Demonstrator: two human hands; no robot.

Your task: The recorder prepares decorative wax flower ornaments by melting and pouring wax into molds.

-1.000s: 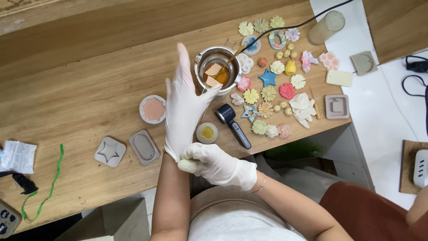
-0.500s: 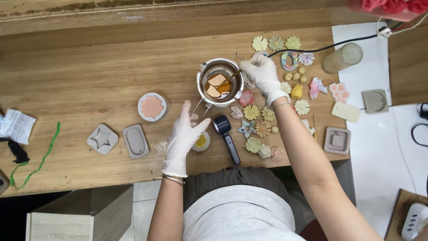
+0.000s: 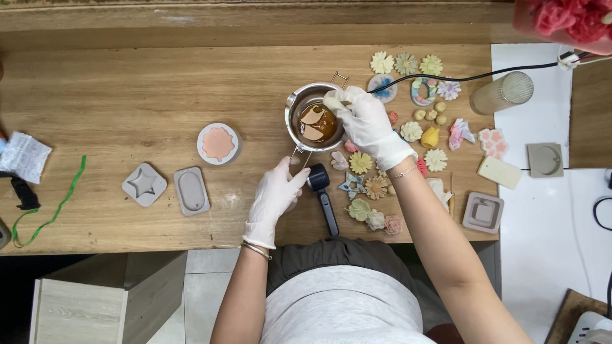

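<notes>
At the far left of the wooden table [image 3: 127, 95] lie a crumpled white wrapper [image 3: 24, 156] and a green ribbon [image 3: 54, 207]. Next come three moulds: a grey one with a star-shaped hollow [image 3: 145, 185], a grey rectangular one with an oval hollow [image 3: 191, 190], and a round white one [image 3: 218, 143] filled with a pink, scalloped mass.

The left hand [image 3: 275, 194], in a white glove, rests near the table edge with fingers half curled; it covers something small, and I cannot tell if it holds it. Just beside it lies a black tool [image 3: 323, 199] with a long handle.

Above the left hand stands the metal pot [image 3: 313, 114], upright, in the middle of the table. Inside it is brown liquid with pale, flat pieces floating on top. The gloved right hand [image 3: 365, 124] is over the pot's right rim, fingers closed, perhaps on a thin stick, but this is hard to see.

To the right are many small coloured flower shapes [image 3: 382, 62], and further right a clear ribbed cup [image 3: 502, 93] lying on its side.
</notes>
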